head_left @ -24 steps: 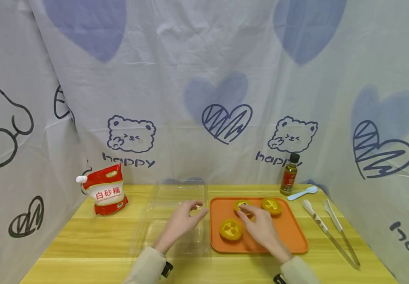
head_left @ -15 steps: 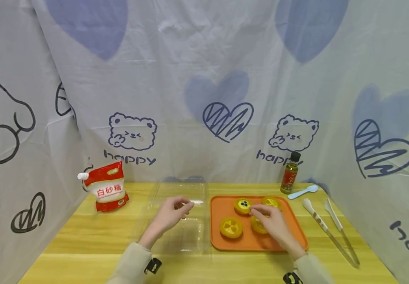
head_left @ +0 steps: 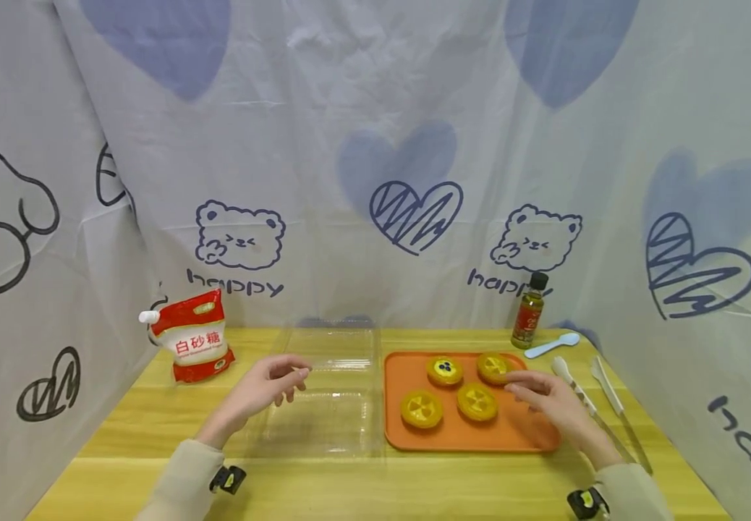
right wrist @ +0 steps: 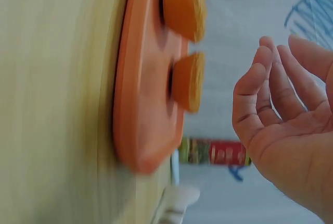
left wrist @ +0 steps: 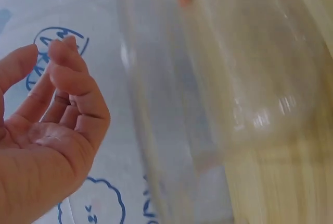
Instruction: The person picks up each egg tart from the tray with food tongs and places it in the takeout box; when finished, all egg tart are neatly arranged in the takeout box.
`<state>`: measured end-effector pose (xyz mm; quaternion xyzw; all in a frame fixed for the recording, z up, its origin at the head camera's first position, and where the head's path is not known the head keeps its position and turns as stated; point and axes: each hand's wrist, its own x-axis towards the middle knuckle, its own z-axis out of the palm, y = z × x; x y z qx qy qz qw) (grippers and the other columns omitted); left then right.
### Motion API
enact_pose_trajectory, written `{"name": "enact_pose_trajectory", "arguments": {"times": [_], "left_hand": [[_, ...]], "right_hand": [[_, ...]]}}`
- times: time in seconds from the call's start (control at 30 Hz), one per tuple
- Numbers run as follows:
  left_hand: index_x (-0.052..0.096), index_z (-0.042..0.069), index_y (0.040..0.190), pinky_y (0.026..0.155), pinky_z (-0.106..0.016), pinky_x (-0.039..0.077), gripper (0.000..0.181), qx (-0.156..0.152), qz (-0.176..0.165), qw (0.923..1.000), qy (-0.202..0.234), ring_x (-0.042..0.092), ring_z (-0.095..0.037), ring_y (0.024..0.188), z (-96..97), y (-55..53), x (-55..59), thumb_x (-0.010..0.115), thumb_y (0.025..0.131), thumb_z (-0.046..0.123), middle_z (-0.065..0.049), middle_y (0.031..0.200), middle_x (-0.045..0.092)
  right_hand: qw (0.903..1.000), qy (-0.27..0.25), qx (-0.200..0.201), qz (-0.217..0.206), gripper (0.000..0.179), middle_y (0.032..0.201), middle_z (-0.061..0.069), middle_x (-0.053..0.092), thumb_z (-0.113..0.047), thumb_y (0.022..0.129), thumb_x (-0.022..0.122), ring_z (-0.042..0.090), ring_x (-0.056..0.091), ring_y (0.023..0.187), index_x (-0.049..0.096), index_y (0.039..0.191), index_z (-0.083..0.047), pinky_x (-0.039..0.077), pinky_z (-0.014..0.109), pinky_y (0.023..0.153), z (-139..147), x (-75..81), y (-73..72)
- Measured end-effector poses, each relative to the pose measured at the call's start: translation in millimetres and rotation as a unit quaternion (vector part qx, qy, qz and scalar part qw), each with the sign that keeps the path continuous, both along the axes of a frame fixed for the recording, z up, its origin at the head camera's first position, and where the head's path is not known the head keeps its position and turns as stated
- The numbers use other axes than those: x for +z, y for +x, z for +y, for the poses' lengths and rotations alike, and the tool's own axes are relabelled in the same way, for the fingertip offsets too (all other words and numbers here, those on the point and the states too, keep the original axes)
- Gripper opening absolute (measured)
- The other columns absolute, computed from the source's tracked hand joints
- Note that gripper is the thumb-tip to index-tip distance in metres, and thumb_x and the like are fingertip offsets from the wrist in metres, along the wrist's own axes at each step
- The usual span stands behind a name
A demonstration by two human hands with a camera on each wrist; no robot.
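Observation:
My left hand (head_left: 268, 387) hovers at the left side of a clear plastic clamshell box (head_left: 323, 427), its fingers loosely curled and holding nothing. Above the right part of an orange tray (head_left: 401, 376) is my right hand (head_left: 554, 405), relaxed, with nothing in its fingers. The tray bears several egg tarts; the back left tart (head_left: 445, 369) has a few dark berry-like dots on top. Closest to my right fingertips is the back right tart (head_left: 494, 367). In the right wrist view, the hand (right wrist: 283, 99) stays apart from the tarts, bent fingers around an empty palm.
A red and white sugar bag (head_left: 196, 340) stands at the back left. Behind the tray's right end are a small bottle (head_left: 529, 311) with a black cap and a light blue spoon (head_left: 553, 346). Tongs (head_left: 610, 383) lie to the tray's right, partly behind my right hand.
My hands have moved apart, the left one leftward off the box's middle, the right one rightward away from the dotted tart. The tarts and the tray have stayed in place.

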<state>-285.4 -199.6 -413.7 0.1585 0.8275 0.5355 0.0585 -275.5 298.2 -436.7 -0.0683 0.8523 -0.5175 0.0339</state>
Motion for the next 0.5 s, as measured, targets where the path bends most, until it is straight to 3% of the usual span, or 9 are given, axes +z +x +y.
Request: {"name": "enact_pose_trajectory", "arguments": {"times": [0.2,0.33,0.5], "left_hand": [[0.064,0.003,0.119,0.050,-0.020,0.041,0.033,0.028,-0.024,0.9993,0.012,0.050,-0.011,0.062,-28.1,3.8,-1.6,0.063,0.096,0.028,-0.006,0.085,0.065],[0.064,0.003,0.119,0.050,-0.021,0.039,0.035,0.040,-0.038,0.9983,0.018,0.049,-0.011,0.060,-45.5,4.4,-6.2,0.066,0.094,0.026,-0.003,0.083,0.069],[0.064,0.004,0.121,0.053,-0.024,0.044,0.036,0.060,-0.055,0.9967,0.010,0.054,-0.013,0.065,-61.7,2.3,-15.1,0.069,0.092,0.025,-0.005,0.088,0.073]], "right_hand": [[0.9999,0.006,0.005,0.009,0.048,0.127,0.022,0.063,-0.023,0.097,0.062,0.006,0.066,0.097,0.053,0.135,0.005,0.057,0.031,0.075,37.7,-10.6,0.2],[0.9988,0.012,0.037,0.029,0.044,0.115,0.003,0.071,-0.015,0.096,0.063,-0.001,0.065,0.093,0.055,0.129,0.013,0.058,0.027,0.072,65.6,-20.3,3.2],[0.9970,-0.015,0.062,0.044,0.038,0.107,-0.025,0.067,-0.007,0.095,0.061,-0.005,0.064,0.096,0.056,0.126,0.015,0.058,0.022,0.078,93.5,-26.0,6.5]]}}
